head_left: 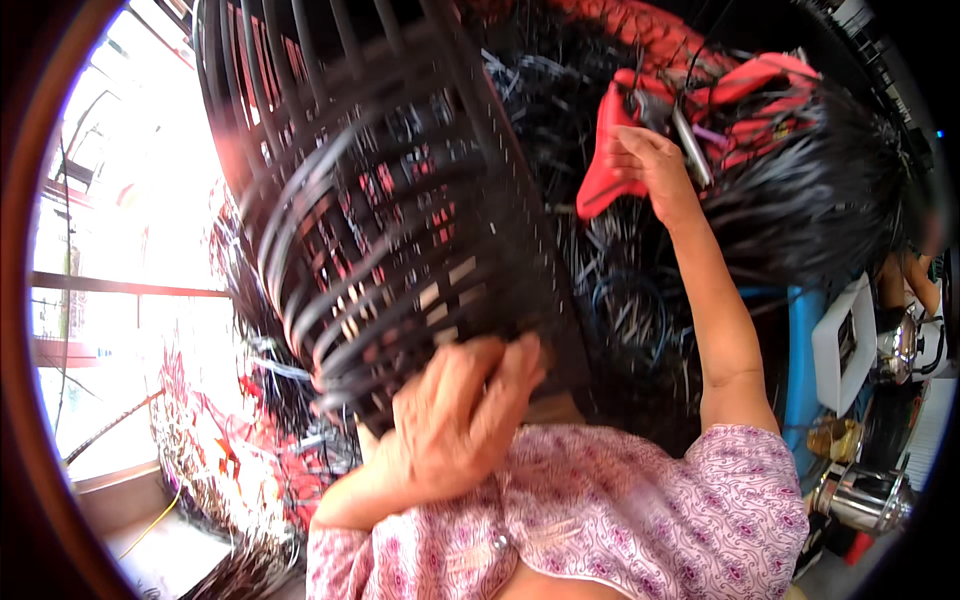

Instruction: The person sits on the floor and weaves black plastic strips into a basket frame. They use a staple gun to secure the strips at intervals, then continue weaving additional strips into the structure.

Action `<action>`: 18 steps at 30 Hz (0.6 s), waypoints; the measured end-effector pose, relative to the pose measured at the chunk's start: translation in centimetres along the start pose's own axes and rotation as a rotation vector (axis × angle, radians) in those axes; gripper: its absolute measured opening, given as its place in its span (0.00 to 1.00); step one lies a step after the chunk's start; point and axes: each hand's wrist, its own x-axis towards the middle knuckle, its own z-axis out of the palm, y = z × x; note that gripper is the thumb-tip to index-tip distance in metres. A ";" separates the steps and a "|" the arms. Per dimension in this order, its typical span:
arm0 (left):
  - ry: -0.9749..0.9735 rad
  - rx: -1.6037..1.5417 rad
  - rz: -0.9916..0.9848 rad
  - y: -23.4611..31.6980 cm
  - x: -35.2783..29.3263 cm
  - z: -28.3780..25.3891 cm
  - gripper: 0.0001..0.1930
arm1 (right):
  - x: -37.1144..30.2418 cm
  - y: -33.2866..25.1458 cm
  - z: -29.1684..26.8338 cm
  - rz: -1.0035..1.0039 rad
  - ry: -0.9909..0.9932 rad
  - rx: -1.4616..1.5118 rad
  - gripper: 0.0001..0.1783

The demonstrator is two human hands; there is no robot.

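Blur smears the black slatted basket (390,200); left hand (455,420) clamps its lower rim, fingertips hidden. Right hand (655,165) reaches the red piece (600,175) up top, grip impossible to tell.

The left hand (455,420) is raised, fingers (500,375) curled shut at the rim of the black basket (380,220); the right hand (650,165) reaches high beyond it, arm outstretched.
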 end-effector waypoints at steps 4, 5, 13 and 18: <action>0.072 -0.113 -0.143 1.3 -0.7 -0.4 0.18 | -12.4 -2.6 6.3 0.129 -0.455 0.186 0.25; 0.090 -0.122 -0.138 1.1 -1.1 -0.4 0.18 | -14.5 -2.7 7.4 0.137 -0.472 0.263 0.24; 0.110 -0.111 -0.118 1.6 -5.2 -1.2 0.17 | -21.9 -2.4 10.9 0.113 -0.344 0.332 0.14; 0.180 -0.132 -0.131 2.3 -7.1 -1.6 0.14 | -24.3 -1.4 12.3 0.163 -0.262 0.374 0.13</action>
